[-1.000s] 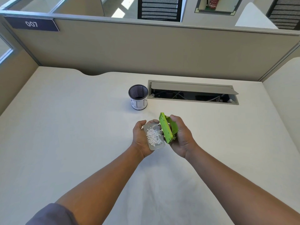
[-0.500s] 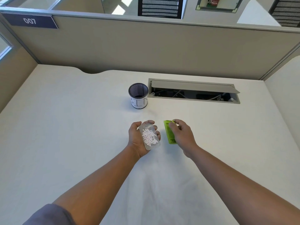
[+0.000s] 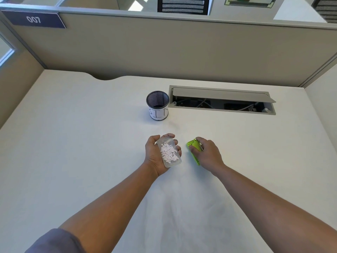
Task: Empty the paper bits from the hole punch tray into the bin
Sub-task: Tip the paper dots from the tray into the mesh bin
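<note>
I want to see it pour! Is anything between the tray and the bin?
No. In the head view, only bare desk lies between the tray and the bin.

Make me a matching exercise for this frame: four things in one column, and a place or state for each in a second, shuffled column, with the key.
Things:
1. clear tray
2. green hole punch
3. mesh bin
4. cable hatch

Places or states:
A. stands upright on the desk, beyond both hands
B. lid propped open, cables visible inside
C. lies in the left hand, full of white paper bits
D. on the desk under the right hand

Pairs: 1-C, 2-D, 3-A, 4-B
</note>
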{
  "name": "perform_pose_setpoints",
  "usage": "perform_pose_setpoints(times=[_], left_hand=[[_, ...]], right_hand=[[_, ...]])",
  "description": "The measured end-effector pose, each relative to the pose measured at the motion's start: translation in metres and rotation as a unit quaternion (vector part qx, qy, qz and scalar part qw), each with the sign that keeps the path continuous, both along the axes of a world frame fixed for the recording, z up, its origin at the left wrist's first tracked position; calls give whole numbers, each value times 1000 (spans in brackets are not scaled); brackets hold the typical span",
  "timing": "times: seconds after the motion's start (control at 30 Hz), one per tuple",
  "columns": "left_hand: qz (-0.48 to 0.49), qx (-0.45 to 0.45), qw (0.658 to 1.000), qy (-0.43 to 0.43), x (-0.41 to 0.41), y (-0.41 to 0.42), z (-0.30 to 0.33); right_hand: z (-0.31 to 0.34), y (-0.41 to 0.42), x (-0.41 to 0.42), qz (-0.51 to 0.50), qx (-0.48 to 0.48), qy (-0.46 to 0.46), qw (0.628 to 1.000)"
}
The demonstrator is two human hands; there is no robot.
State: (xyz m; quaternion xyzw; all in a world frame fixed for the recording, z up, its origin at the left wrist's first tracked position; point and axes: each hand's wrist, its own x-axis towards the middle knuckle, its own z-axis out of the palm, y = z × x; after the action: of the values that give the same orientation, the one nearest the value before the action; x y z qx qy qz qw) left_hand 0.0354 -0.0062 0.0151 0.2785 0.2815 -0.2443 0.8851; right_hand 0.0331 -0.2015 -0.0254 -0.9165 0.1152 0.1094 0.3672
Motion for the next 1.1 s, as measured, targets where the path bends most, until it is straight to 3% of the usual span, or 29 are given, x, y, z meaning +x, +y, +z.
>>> perform_pose_setpoints(times=[0.6, 0.73, 0.8, 0.87, 0.93, 1.1], left_hand=[[-5, -8, 1000, -13, 6, 2, 5], [-1, -1, 1000, -19, 8, 1, 9], [8, 9, 999, -30, 9, 0, 12], [24, 24, 999, -39, 10, -1, 16], [44, 38, 997, -43, 12, -3, 19], [90, 53, 993, -53, 17, -5, 27]], right_hand=[[-4, 0, -6, 45, -67, 6, 997], [8, 5, -10, 17, -120, -48, 992], [19, 12, -13, -1, -58, -113, 992], [33, 22, -17, 1, 64, -152, 986], [46, 34, -22, 24, 167, -154, 973], [63, 56, -30, 16, 310, -100, 945]])
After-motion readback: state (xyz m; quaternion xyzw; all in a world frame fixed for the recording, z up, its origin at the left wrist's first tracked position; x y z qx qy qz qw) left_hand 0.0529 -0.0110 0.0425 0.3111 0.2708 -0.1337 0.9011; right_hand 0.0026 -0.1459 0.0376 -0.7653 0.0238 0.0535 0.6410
